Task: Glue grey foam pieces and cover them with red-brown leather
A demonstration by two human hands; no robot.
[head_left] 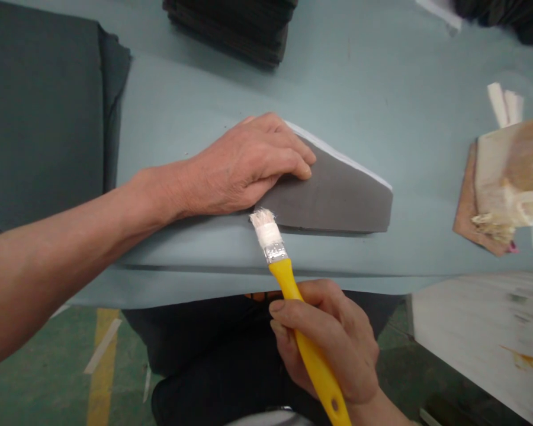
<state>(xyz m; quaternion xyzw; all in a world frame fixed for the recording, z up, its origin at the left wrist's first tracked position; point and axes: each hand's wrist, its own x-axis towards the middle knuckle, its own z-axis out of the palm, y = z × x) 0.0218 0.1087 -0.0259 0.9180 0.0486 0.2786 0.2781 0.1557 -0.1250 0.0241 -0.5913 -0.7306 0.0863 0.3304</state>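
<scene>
My left hand (253, 157) lies on a stack of grey cut pieces (337, 198), pressing it against the table. Its fingers rest across the top face, their tips pointing right, and cover the stack's left end. A white edge (342, 157) runs along the stack's slanted far side. My right hand (333, 343) is closed around the yellow handle of a paintbrush (304, 337). The brush's pale bristles are at the near left edge of the stack, just below my left hand; whether they touch it I cannot tell.
A dark folded cloth pile (44, 118) covers the left of the pale blue table (195, 254). Black stacked pieces (235, 26) lie at the back, with more dark material (510, 18) far right. A stained container (515, 171) stands on a brown board (464, 207) to the right.
</scene>
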